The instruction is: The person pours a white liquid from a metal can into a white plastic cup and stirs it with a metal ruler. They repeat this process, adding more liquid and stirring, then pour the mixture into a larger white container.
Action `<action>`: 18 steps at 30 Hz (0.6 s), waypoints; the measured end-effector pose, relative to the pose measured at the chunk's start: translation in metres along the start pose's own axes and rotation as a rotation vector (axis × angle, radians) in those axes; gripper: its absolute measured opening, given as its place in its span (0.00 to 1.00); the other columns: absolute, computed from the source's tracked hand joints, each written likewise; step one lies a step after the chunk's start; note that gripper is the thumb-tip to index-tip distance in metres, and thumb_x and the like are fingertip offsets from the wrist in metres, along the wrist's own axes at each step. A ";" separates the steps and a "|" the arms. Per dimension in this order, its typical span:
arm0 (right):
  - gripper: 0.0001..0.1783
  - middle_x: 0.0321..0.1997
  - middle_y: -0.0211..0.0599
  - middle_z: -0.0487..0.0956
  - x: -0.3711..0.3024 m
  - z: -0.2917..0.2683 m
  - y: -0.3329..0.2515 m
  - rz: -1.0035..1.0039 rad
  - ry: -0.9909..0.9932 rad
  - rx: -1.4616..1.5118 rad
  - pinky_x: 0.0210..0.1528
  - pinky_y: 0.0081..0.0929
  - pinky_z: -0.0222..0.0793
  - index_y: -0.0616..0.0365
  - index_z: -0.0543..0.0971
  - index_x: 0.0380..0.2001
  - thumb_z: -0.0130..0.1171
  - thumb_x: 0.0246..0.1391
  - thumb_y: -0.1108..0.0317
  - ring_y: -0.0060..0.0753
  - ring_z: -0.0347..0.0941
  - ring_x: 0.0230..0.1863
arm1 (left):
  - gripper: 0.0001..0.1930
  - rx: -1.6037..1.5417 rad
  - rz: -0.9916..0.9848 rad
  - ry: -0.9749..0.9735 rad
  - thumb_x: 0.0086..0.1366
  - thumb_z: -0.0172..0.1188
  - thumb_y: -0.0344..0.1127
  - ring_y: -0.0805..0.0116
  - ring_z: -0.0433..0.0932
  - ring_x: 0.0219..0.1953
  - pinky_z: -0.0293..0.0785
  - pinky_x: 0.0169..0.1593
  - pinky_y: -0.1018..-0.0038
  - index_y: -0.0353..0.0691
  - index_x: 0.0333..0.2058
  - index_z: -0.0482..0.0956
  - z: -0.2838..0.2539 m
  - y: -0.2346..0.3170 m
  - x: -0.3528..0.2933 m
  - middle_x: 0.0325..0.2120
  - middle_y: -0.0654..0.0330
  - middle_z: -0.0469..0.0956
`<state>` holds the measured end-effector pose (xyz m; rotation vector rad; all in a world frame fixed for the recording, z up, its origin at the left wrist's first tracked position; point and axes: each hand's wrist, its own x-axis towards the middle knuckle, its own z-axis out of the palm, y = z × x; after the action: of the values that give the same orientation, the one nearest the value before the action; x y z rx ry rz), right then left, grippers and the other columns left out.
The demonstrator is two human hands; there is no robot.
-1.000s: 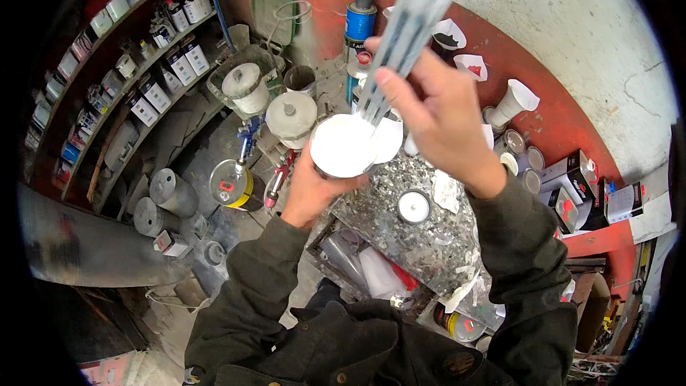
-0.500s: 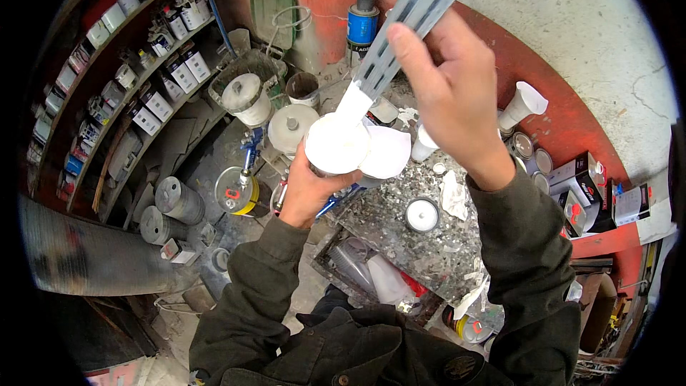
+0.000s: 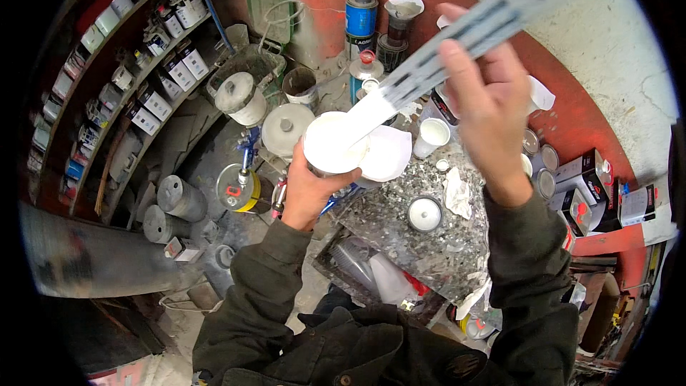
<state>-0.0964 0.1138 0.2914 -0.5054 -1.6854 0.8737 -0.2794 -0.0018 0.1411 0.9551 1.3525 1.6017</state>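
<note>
My left hand (image 3: pixel 309 191) is wrapped round a cup of white paint (image 3: pixel 323 144) and holds it up at the table's far left corner. In my right hand (image 3: pixel 493 118) is a long grey slotted mixing stick (image 3: pixel 457 48), gripped between thumb and fingers. The stick slants down to the left; its white-coated lower end reaches into the cup, and its tip is hidden in the white. Beside the cup, on the right, is a white paper cone (image 3: pixel 389 154). A smaller white cup (image 3: pixel 432 136) stands on the table between my hands.
On the paint-spattered table (image 3: pixel 379 221) are a round tin of white (image 3: pixel 424 214) and crumpled paper (image 3: pixel 457 194). A spray gun (image 3: pixel 248 150) and lidded pot (image 3: pixel 287 129) stand left of the cup. Shelves of cans (image 3: pixel 153 111) line the left; boxed cans (image 3: pixel 582 182) stand right.
My right hand has moved right and slightly down, so the stick leans at a flatter angle. Its coated end still reaches into the cup, which my left hand keeps in nearly the same place.
</note>
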 end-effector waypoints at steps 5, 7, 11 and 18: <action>0.19 0.41 0.32 0.83 0.005 -0.047 0.003 -0.039 0.159 0.125 0.23 0.09 0.55 0.61 0.76 0.58 0.59 0.67 0.69 0.07 0.63 0.23 | 0.43 -0.007 -0.038 0.022 0.47 0.79 0.26 0.66 0.75 0.57 0.72 0.61 0.67 0.35 0.61 0.66 0.007 0.002 0.003 0.55 0.56 0.76; 0.21 0.31 0.24 0.77 0.005 -0.060 0.006 -0.076 0.205 0.018 0.22 0.12 0.54 0.65 0.75 0.60 0.56 0.69 0.67 0.08 0.59 0.21 | 0.43 -0.021 -0.061 0.030 0.47 0.78 0.25 0.67 0.75 0.56 0.72 0.60 0.67 0.35 0.61 0.65 0.008 0.001 0.003 0.55 0.56 0.76; 0.20 0.32 0.25 0.77 -0.007 -0.085 0.020 -0.075 0.207 -0.089 0.22 0.12 0.54 0.64 0.74 0.61 0.55 0.69 0.68 0.08 0.59 0.22 | 0.38 0.024 -0.070 0.062 0.47 0.77 0.23 0.68 0.78 0.53 0.74 0.57 0.68 0.34 0.59 0.70 0.010 0.004 0.000 0.52 0.57 0.79; 0.18 0.58 0.39 0.79 -0.026 -0.065 0.049 -0.063 0.124 0.012 0.25 0.12 0.61 0.66 0.74 0.58 0.55 0.68 0.72 0.08 0.67 0.28 | 0.32 0.099 -0.100 0.081 0.49 0.74 0.21 0.68 0.80 0.50 0.75 0.54 0.69 0.33 0.55 0.75 0.016 0.016 -0.004 0.49 0.58 0.82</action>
<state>-0.0322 0.1454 0.2450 -0.4855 -1.5739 0.7905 -0.2652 -0.0015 0.1587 0.8749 1.5236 1.5242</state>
